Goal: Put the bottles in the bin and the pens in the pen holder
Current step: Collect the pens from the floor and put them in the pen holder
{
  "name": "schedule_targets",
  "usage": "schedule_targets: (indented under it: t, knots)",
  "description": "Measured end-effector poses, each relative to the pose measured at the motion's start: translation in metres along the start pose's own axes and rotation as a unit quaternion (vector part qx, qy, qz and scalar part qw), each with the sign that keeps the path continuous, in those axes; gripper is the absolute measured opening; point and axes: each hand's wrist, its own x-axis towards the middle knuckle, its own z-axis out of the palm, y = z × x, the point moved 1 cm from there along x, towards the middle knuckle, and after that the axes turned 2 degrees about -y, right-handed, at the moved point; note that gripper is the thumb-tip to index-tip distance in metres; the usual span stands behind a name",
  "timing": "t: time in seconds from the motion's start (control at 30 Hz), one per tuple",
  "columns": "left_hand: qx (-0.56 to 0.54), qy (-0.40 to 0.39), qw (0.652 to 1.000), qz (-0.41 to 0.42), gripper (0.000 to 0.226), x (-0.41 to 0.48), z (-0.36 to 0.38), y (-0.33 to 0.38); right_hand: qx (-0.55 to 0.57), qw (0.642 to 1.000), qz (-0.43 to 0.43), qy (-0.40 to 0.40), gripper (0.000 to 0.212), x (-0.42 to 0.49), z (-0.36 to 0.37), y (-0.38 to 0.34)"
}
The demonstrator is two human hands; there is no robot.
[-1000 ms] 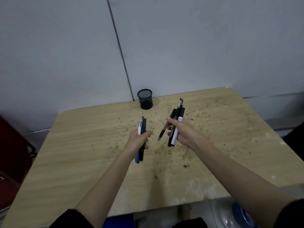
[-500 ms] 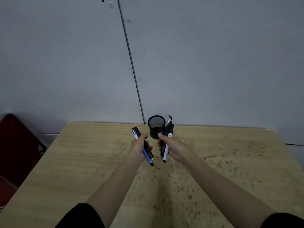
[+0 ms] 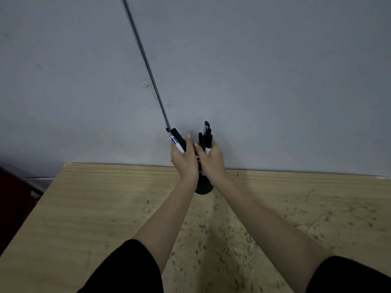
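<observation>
Over the far edge of the table (image 3: 105, 208), against the grey wall (image 3: 275, 70), we hold both hands together above the pen holder (image 3: 203, 188), of which only the dark base shows between our wrists. Our left hand (image 3: 183, 160) is closed around two pens (image 3: 177, 140), one white with a blue band and one black, their upper ends leaning left. Our right hand (image 3: 211, 160) is wrapped round a bundle of black pens (image 3: 206, 136) standing nearly upright, a white label showing on one barrel. The lower tips are hidden behind our fingers, so we cannot say whether they have entered the holder's mouth. No bottles or bin are in view.

We judge these pens light, stiff and smooth-sided, apt to slide through a slack fist or fan apart. A hold around mid-barrel, as here, looks right: it keeps each bunch parallel and lets the tips lead down. The holder seems light too and could tip if nudged.
</observation>
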Motion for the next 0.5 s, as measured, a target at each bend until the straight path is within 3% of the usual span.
schedule_targets:
  t: [0.13, 0.23, 0.37, 0.5]
  knots:
    - [0.038, -0.046, 0.998, 0.013, 0.023, -0.002, 0.001, -0.032, -0.085, 0.995, -0.025, 0.035, 0.014, 0.004, 0.002, 0.030]
    - [0.107, -0.062, 0.991, 0.053, 0.015, 0.000, -0.009, -0.055, -0.249, 0.966, -0.064, 0.038, 0.014, 0.001, -0.001, 0.061]
    - [0.218, -0.124, 0.963, 0.097, 0.012, -0.004, -0.018, -0.074, -0.253, 0.967, 0.008, 0.036, 0.025, -0.004, -0.003, 0.087]
    - [0.223, -0.168, 0.960, 0.024, 0.016, -0.002, -0.022, -0.071, -0.313, 0.947, 0.062, -0.027, 0.038, -0.001, -0.007, 0.083]
